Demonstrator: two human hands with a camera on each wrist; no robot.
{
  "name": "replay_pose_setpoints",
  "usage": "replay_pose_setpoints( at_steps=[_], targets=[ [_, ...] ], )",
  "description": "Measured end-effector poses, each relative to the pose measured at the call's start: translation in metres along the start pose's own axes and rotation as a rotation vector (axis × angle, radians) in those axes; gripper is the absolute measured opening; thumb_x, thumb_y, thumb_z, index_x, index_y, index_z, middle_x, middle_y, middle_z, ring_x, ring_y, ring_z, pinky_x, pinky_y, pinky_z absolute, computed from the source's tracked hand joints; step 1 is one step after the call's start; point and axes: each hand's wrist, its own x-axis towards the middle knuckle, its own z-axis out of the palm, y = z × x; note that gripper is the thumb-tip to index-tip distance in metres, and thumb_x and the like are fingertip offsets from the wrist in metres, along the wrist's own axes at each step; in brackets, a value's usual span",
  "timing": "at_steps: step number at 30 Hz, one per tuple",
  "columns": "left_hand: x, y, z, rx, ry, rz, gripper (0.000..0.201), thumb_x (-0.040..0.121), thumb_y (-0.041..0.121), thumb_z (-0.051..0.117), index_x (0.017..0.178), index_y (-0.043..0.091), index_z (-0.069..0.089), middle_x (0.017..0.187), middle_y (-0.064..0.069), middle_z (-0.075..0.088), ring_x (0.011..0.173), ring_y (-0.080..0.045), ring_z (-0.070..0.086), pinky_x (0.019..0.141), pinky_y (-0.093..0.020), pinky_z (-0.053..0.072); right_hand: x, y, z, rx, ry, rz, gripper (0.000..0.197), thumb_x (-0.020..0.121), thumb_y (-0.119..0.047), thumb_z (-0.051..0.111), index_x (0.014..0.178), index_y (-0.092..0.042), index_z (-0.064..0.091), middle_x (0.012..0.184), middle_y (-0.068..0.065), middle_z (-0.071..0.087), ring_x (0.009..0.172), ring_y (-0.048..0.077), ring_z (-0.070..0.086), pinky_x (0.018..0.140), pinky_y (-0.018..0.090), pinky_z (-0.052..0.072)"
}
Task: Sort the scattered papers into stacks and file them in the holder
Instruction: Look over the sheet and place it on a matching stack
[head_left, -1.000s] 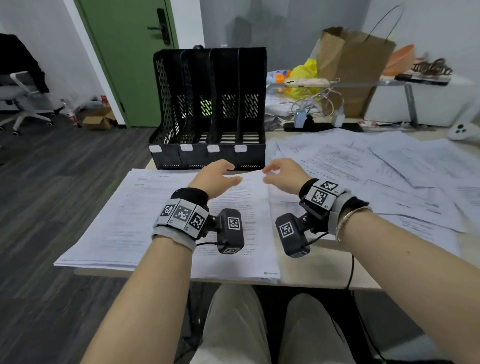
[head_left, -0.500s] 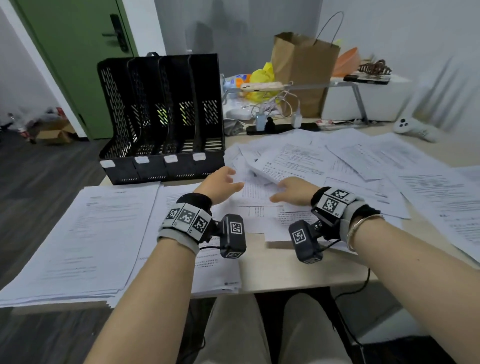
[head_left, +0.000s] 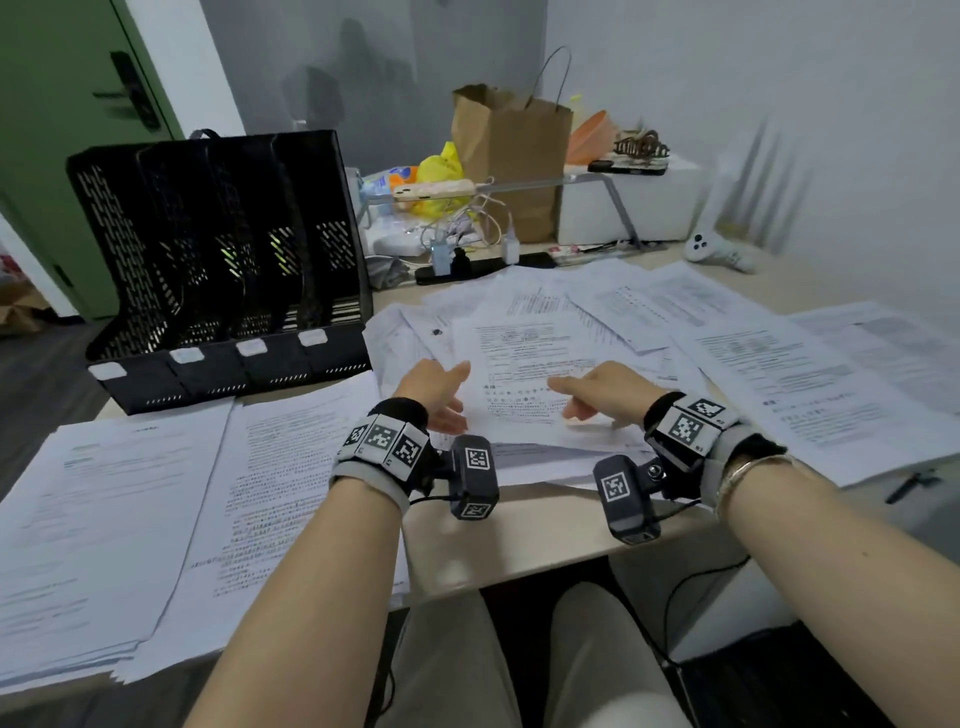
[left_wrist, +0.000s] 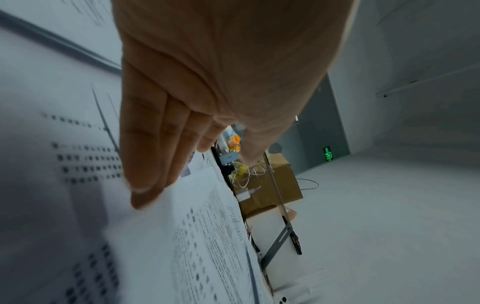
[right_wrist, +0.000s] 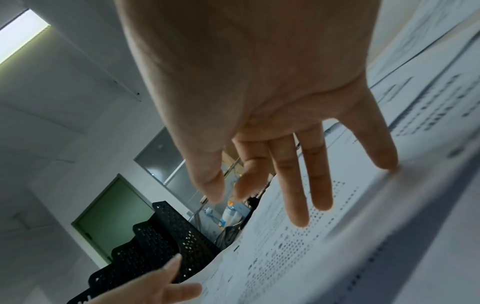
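Your left hand (head_left: 434, 387) and right hand (head_left: 605, 389), both flat and holding nothing, rest on scattered papers (head_left: 649, 332) at centre frame; two stacks (head_left: 130, 499) lie lower left, the file holder (head_left: 223, 260) upper left unfilled.

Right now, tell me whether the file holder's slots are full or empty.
Empty, as far as visible: the black file holder stands upright, mesh walls showing through all four slots, no paper edges inside.
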Motion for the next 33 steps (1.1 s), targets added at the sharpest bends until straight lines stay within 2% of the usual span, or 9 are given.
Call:
replay_pose_setpoints(
  at_steps=[3, 5, 10, 13, 16, 19, 21, 27, 33],
  targets=[
    [0.007, -0.002, 0.011, 0.064, 0.02, 0.017, 0.049, 0.087, 0.013, 0.066, 0.124, -0.007, 0.043, 0.09, -0.015, 0.063, 0.06, -0.024, 0.064, 0.054, -0.032, 0.059, -0.001, 0.008, -0.003, -0.022, -0.013, 0.007, 0.039, 0.09, -0.044, 0.055, 0.073, -0.012, 0.067, 0.102, 0.008, 0.071, 0.087, 0.018, 0.062, 0.069, 0.024, 0.044],
    [0.008, -0.002, 0.019, 0.144, 0.027, 0.017, 0.045, 0.079, 0.012, 0.074, 0.114, -0.008, 0.054, 0.095, -0.016, 0.067, 0.07, -0.026, 0.067, 0.066, -0.038, 0.06, -0.002, 0.013, -0.005, -0.042, -0.032, -0.008, 0.031, 0.09, -0.039, 0.056, 0.073, -0.015, 0.067, 0.103, 0.01, 0.071, 0.085, 0.018, 0.061, 0.07, 0.025, 0.044],
    [0.003, 0.0, 0.041, 0.322, 0.007, 0.052, 0.033, 0.083, 0.007, 0.067, 0.114, 0.001, 0.058, 0.113, -0.014, 0.064, 0.1, -0.031, 0.064, 0.084, -0.034, 0.054, -0.004, 0.023, -0.008, -0.03, -0.038, -0.01, 0.022, 0.089, -0.03, 0.06, 0.082, -0.01, 0.067, 0.082, 0.007, 0.063, 0.08, 0.021, 0.057, 0.078, 0.032, 0.046],
    [0.007, 0.004, 0.043, 0.459, 0.128, 0.131, 0.029, 0.087, 0.007, 0.056, 0.114, -0.003, 0.055, 0.116, -0.017, 0.061, 0.099, -0.03, 0.059, 0.075, -0.028, 0.046, -0.008, 0.028, -0.015, 0.001, -0.026, -0.014, 0.029, 0.089, -0.028, 0.061, 0.1, -0.002, 0.066, 0.089, 0.005, 0.058, 0.083, 0.019, 0.054, 0.078, 0.031, 0.046],
    [0.006, 0.016, 0.036, 0.288, 0.233, 0.188, 0.026, 0.09, 0.008, 0.046, 0.116, 0.002, 0.048, 0.111, -0.011, 0.053, 0.094, -0.032, 0.061, 0.07, -0.035, 0.056, -0.013, 0.031, -0.025, 0.028, 0.026, -0.021, 0.033, 0.091, -0.023, 0.06, 0.114, 0.001, 0.06, 0.101, 0.006, 0.055, 0.088, 0.02, 0.055, 0.068, 0.024, 0.043],
    [0.001, 0.028, 0.03, 0.194, 0.329, 0.3, 0.033, 0.087, 0.005, 0.037, 0.118, 0.007, 0.047, 0.109, -0.01, 0.054, 0.094, -0.034, 0.061, 0.076, -0.047, 0.057, -0.01, 0.039, -0.031, 0.154, 0.105, 0.029, 0.046, 0.089, -0.025, 0.062, 0.128, -0.006, 0.046, 0.124, 0.011, 0.052, 0.109, 0.023, 0.053, 0.09, 0.034, 0.045],
    [-0.001, 0.033, 0.03, 0.225, 0.369, 0.393, 0.037, 0.084, 0.002, 0.038, 0.119, 0.007, 0.049, 0.115, -0.011, 0.057, 0.103, -0.03, 0.056, 0.083, -0.037, 0.05, -0.009, 0.042, -0.034, 0.264, 0.133, 0.049, 0.057, 0.089, -0.03, 0.061, 0.136, -0.009, 0.038, 0.13, 0.012, 0.05, 0.115, 0.024, 0.053, 0.099, 0.038, 0.045],
    [-0.015, 0.049, 0.047, 0.299, 0.283, 0.5, 0.03, 0.089, -0.001, 0.037, 0.116, 0.003, 0.05, 0.116, -0.012, 0.056, 0.102, -0.025, 0.05, 0.079, -0.028, 0.036, -0.013, 0.046, -0.043, 0.569, 0.197, 0.035, 0.042, 0.099, -0.028, 0.04, 0.136, -0.008, 0.034, 0.108, 0.012, 0.063, 0.081, 0.023, 0.061, 0.07, 0.034, 0.05],
    [-0.022, 0.052, 0.076, 0.271, 0.272, 0.548, 0.029, 0.082, -0.009, 0.033, 0.104, 0.003, 0.049, 0.1, -0.013, 0.056, 0.089, -0.028, 0.052, 0.067, -0.03, 0.041, -0.017, 0.06, -0.056, 0.815, 0.294, 0.019, 0.037, 0.098, -0.017, 0.028, 0.134, -0.017, 0.039, 0.101, 0.012, 0.06, 0.082, 0.032, 0.065, 0.082, 0.051, 0.052]
  ],
)
